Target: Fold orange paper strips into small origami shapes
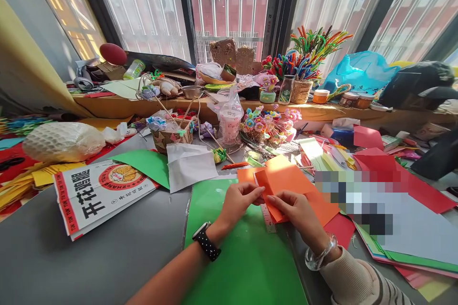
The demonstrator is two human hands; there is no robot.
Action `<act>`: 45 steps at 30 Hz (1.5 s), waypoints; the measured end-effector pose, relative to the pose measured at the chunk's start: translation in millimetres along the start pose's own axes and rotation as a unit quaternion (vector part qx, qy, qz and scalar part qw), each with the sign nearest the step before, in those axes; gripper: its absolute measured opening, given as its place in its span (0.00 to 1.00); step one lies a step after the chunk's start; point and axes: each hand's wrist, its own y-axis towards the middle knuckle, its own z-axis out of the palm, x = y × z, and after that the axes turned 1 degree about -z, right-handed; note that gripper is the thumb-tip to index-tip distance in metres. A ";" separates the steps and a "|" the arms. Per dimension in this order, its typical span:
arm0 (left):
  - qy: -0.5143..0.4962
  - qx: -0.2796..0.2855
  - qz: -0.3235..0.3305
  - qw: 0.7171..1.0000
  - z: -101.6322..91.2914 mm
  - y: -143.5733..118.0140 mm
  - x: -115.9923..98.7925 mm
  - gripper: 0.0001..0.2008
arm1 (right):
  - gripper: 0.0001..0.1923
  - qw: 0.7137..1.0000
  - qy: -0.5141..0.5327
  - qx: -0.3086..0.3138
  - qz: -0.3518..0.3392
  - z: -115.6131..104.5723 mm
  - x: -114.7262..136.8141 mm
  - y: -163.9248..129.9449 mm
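Observation:
My left hand (240,202) pinches the left edge of a folded piece of orange paper (275,212) between thumb and fingers. On the same piece, my right hand (298,212) has its thumb and fingers closed near the lower middle. The paper is raised above a green mat (243,262). Larger orange sheets (286,174) lie behind and under it, partly hidden by my hands. A pink ruler (268,223) pokes out below the paper, between my wrists. Thin white crease or edge lines show along the paper's left side.
To the left lie a printed paper bag (103,195), a green sheet (146,162) and white paper (191,167). Stacked coloured sheets (422,228) spread on the right. Behind stand a basket (173,138), a bagged pink cup (229,126) and pipe-cleaner flowers (259,126).

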 end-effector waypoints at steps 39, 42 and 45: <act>0.099 0.109 -0.024 0.989 -19.0 6.8 -10.5 0.14 | 0.12 0.997 -0.014 -0.021 -0.069 -11.5 4.1 1.0; 0.165 0.107 0.008 0.980 -19.7 5.6 -8.1 0.12 | 0.11 0.996 -0.047 -0.004 -0.077 -10.0 3.0 0.8; 0.207 0.100 0.049 0.972 -18.1 2.9 -6.2 0.11 | 0.10 0.992 -0.085 0.009 -0.092 -8.6 1.4 0.2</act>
